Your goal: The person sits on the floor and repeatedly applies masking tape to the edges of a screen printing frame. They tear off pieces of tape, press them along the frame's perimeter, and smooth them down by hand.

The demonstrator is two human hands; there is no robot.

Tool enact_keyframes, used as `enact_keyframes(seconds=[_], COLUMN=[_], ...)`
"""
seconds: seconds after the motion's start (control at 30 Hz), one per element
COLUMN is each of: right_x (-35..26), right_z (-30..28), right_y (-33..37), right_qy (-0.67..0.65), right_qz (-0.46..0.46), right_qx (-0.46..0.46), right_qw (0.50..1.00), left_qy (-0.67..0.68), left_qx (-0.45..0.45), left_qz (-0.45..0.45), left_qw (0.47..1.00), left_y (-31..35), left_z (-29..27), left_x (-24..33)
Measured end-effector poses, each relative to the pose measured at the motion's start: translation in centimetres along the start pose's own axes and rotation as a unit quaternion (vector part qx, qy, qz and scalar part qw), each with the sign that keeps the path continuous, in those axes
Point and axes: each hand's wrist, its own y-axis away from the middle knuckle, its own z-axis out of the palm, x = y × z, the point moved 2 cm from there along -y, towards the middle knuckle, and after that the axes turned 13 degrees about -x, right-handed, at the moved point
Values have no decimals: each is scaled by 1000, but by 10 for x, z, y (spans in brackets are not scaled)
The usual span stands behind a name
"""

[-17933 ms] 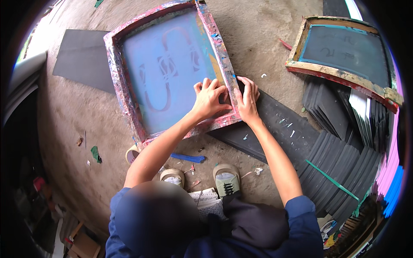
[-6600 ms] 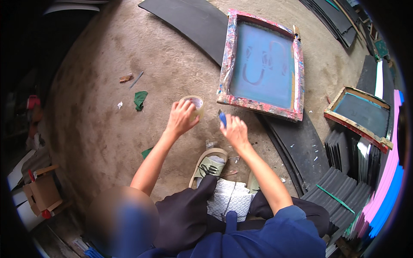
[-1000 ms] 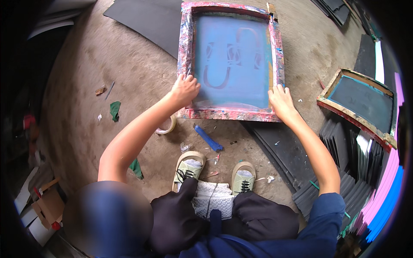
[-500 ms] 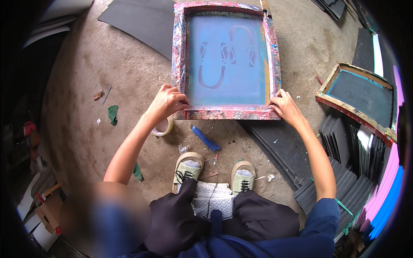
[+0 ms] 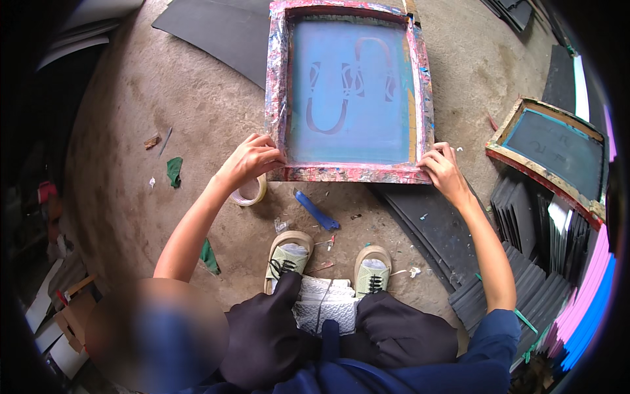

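Note:
A screen-printing frame (image 5: pixel 351 175) lies in front of me, its wooden edges crusted with pink, red and white paint. Its blue mesh (image 5: pixel 380 131) carries dark curved strap-like shapes. At the near left corner, my left hand (image 5: pixel 249 162) is closed over the edge, with fingertips on the inner side. My right hand (image 5: pixel 447 173) grips the near right corner in the same way. The undersides of both grips are hidden. Just below my left hand, a roll of clear tape (image 5: pixel 257 198) sits on the floor, with a blue strip-like piece (image 5: pixel 316 211) to its right.
Dark flat sheets lie behind the frame (image 5: pixel 213 39) and under its near right side (image 5: pixel 426 230). At the right, a smaller printing screen (image 5: pixel 558 144) rests on stacked dark sheets (image 5: pixel 515 207). Pink and blue sheets (image 5: pixel 589 318) stand nearby. A white textured bundle (image 5: pixel 318 312) lies between my shoes.
The printing frame appears slightly farther right, but the surroundings shift a little too. Both hands keep their grip at its near corners, the right one a touch lower in view.

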Motion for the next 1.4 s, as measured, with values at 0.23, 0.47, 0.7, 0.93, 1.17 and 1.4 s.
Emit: enact_keyframes(seconds=[0.23, 0.47, 0.7, 0.93, 1.17, 1.4], right_x=[-11, -8, -5, -7, -18, -86], right_z=[6, 17, 27, 32, 37, 44], right_y=[16, 24, 32, 43, 59, -15], right_qy=[65, 172, 221, 262, 249, 63], right_qz=[-1, -65, -131, -115, -27, -48], right_qx=[44, 35, 42, 54, 55, 85], right_qw=[997, 982, 966, 957, 967, 993], left_qy=[-57, -112, -177, -220, -241, -229], left_qx=[33, -11, -79, -107, -126, -69], left_qz=[6, 58, 160, 182, 65, -14], left_qw=[998, 992, 968, 952, 960, 971], left_y=[7, 15, 14, 18, 45, 54], left_z=[0, 9, 13, 17, 33, 50], left_x=[10, 14, 9, 8, 23, 46])
